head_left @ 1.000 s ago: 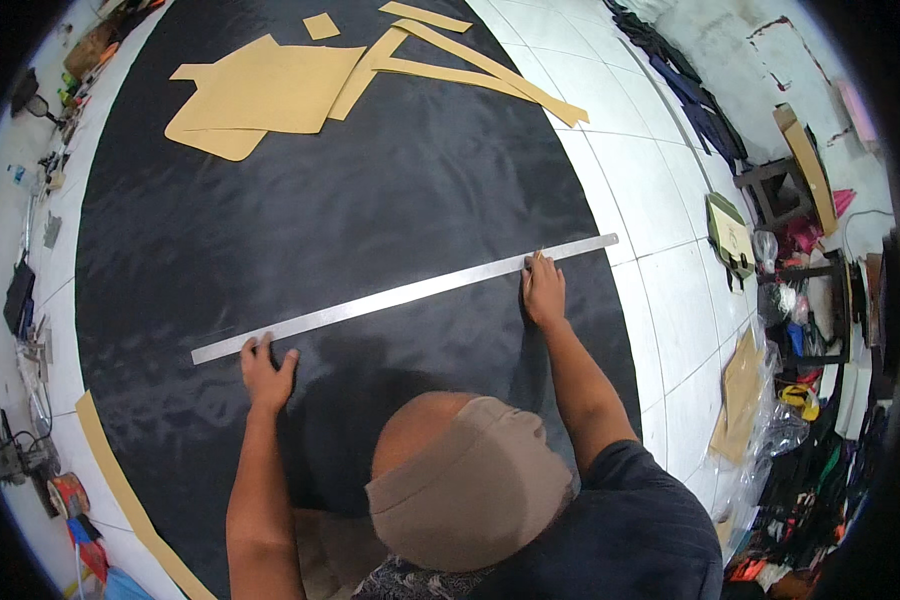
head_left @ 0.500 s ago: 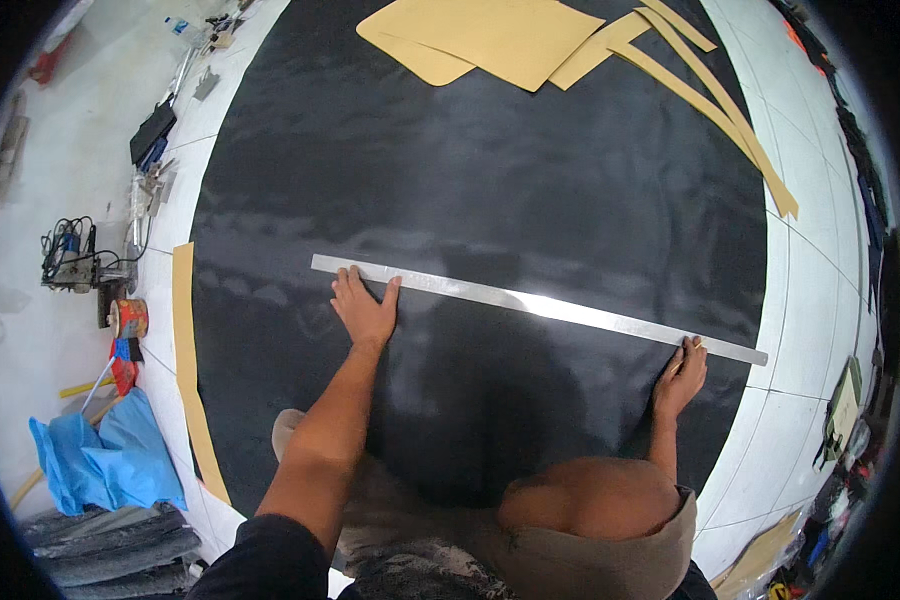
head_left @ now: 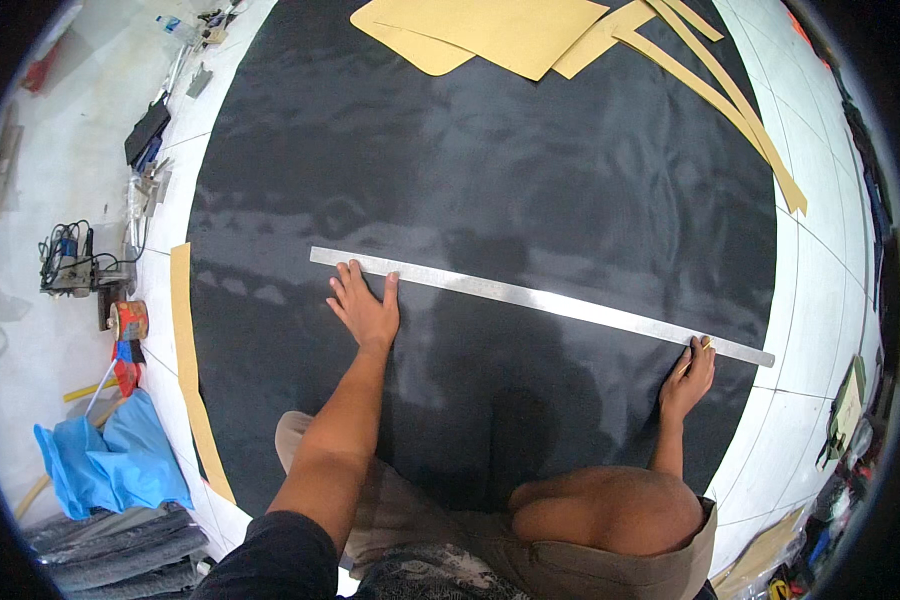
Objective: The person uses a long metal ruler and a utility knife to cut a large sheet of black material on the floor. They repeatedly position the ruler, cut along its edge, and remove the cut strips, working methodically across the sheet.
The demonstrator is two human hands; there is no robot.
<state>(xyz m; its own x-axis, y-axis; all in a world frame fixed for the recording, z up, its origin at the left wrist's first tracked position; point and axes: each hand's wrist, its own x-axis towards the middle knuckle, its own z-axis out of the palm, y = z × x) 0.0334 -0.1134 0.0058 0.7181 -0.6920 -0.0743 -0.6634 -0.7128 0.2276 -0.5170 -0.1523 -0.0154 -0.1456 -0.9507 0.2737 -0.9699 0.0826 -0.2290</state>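
A long metal ruler (head_left: 530,298) lies slantwise across a large sheet of black material (head_left: 530,190), its right end reaching past the sheet's edge. My left hand (head_left: 367,312) is open, fingers spread, with the fingertips on the ruler's lower edge near its left end. Close to the other end, my right hand (head_left: 686,380) has its fingers curled at the ruler's lower edge. A thin, yellowish, pen-like thing (head_left: 708,345) pokes out between those fingers; most of it is hidden.
Tan card pieces (head_left: 490,35) and narrow tan strips (head_left: 715,85) lie at the far side. Another tan strip (head_left: 186,370) runs along the left edge. On the left are a corded power tool (head_left: 75,262), a tin (head_left: 129,320) and a blue bag (head_left: 115,455). My bent knee (head_left: 610,510) is near.
The whole view has shifted slightly. Both hands keep their places at the ruler, and the fingers of my right hand have changed pose a little.
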